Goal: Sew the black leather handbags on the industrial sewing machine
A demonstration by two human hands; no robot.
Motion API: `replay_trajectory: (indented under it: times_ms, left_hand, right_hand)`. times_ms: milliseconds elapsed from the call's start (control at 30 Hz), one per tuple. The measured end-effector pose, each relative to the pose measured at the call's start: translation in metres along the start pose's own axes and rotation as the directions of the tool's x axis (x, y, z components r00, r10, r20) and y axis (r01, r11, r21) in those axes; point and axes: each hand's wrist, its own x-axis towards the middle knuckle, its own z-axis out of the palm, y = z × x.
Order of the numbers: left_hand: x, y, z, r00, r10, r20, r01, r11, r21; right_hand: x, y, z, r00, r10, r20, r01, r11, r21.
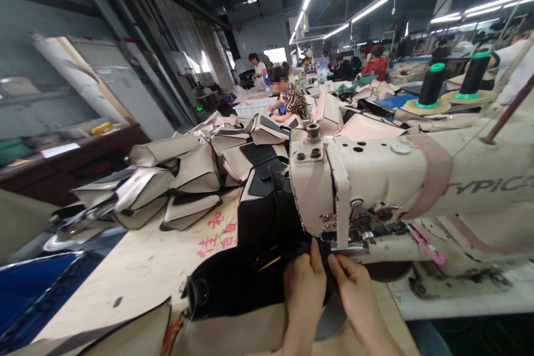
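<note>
My left hand (303, 283) and my right hand (354, 283) are side by side at the bottom centre, fingers pinched on a black fabric piece (246, 272). The piece lies on the wooden table (142, 267) and runs under the head of a cream sewing machine (375, 178). Both thumbs point up toward the needle area (334, 242), which is partly hidden by the machine head. More black material (267, 211) rises behind the hands to the machine's left.
Stacks of beige and black sewn covers (183, 172) pile up behind the machine. Two black thread cones (431, 86) stand at the right. A person in a leopard-print top (292, 103) works further back. Blue material (37, 283) lies at the lower left.
</note>
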Motion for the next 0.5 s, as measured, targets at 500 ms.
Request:
replay_trajectory:
  times_ms: [500]
  left_hand:
    - [0.0053, -0.0046, 0.0032, 0.998, 0.035, -0.052, -0.032, 0.998, 0.055]
  right_hand:
    - [-0.0002, 0.0026, 0.0035, 0.998, 0.052, -0.017, -0.050, 0.993, 0.106]
